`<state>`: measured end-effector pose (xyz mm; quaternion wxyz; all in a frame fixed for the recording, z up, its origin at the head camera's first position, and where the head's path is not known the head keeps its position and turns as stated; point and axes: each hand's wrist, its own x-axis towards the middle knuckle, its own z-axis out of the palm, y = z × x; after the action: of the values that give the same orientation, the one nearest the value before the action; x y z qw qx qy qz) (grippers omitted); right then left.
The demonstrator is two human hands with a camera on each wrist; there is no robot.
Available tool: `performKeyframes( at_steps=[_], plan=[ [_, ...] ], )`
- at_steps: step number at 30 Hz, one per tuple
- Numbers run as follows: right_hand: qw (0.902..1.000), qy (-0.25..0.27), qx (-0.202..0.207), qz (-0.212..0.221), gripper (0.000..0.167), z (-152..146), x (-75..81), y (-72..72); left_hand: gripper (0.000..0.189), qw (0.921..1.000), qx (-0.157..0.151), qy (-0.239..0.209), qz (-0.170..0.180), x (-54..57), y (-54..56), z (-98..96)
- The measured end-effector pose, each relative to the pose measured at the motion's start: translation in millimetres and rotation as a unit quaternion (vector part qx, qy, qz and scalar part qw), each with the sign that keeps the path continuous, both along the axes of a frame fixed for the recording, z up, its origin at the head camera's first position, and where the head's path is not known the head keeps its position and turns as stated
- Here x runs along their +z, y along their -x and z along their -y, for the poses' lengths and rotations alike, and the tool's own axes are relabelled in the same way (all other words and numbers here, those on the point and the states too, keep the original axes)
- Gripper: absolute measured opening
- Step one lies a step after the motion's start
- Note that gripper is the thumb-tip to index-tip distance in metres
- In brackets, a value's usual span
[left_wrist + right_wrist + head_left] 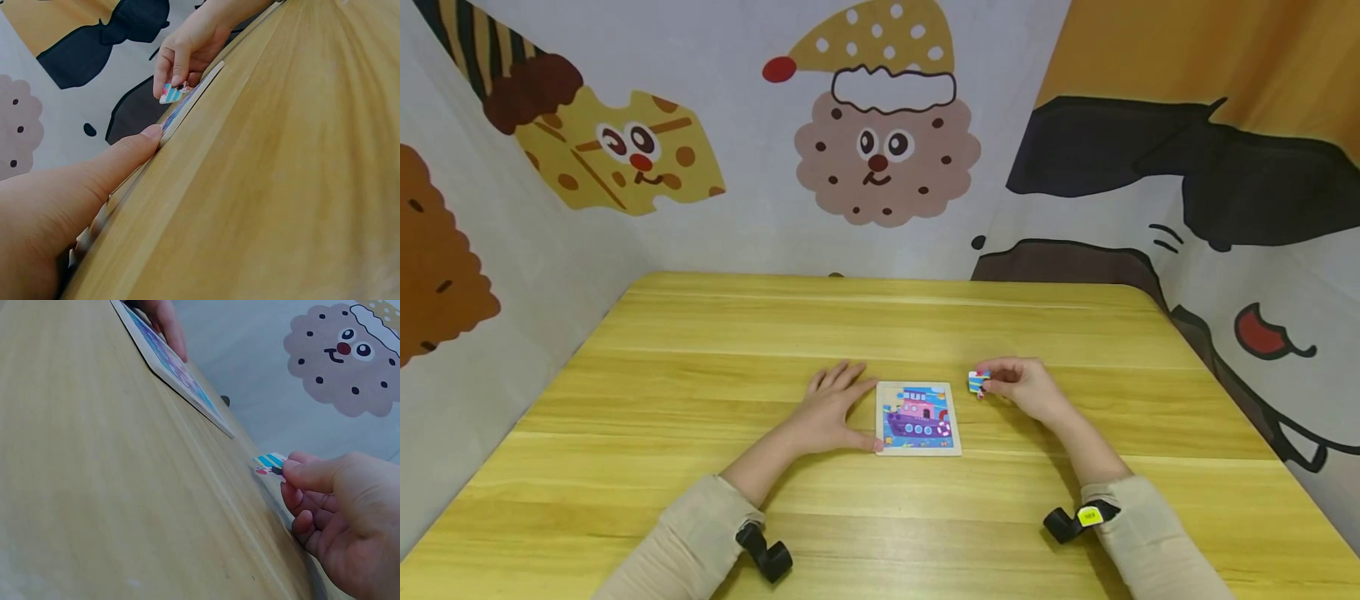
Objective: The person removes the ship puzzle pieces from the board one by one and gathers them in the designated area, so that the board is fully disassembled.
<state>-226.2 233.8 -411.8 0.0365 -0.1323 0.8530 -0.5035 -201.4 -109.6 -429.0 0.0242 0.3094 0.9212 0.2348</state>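
A square jigsaw puzzle (918, 419) with a purple and pink ship picture lies flat on the table in a pale wooden frame. Bare wood colour shows in its upper left part. My left hand (829, 414) rests at the frame's left side, fingers spread and thumb touching the lower left corner. To the right of the frame, my right hand (1028, 388) pinches a small puzzle piece (977, 382) between thumb and fingers. Blue and yellow stripes with pink and dark patches mark this piece (269, 464) in the right wrist view, where it is held above the tabletop.
The wooden table (895, 525) spreads out around the puzzle on every side. Behind it hangs a white cloth (737, 242) printed with cartoon food and an animal. Each wrist wears a black camera strap (763, 552) over a beige sleeve.
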Motion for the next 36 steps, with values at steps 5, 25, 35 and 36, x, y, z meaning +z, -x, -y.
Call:
performKeyframes(
  at_steps=[5, 25, 35, 36],
  plan=[
    [0.9996, -0.023, 0.004, -0.018, 0.023, -1.5, -2.1, 1.4, 0.104, 1.0, -0.001, -0.002, -0.001, 0.3, 0.5, -0.5],
    [0.9783, -0.166, 0.006, -0.124, 0.023, 2.0, -5.1, -0.3, 0.103, 0.9999, -0.002, 0.003, -0.01, 1.1, 0.8, -1.0],
    [0.975, -0.184, 0.006, -0.125, 0.02, 2.7, -6.5, -2.0, 0.104, 1.0, -0.005, -0.003, -0.002, -0.9, 0.0, 0.4],
    [0.9753, -0.183, 0.004, -0.123, 0.02, 2.9, -6.5, -2.1, 0.104, 1.0, -0.005, -0.002, -0.001, -1.2, 0.0, 0.5]
  ],
)
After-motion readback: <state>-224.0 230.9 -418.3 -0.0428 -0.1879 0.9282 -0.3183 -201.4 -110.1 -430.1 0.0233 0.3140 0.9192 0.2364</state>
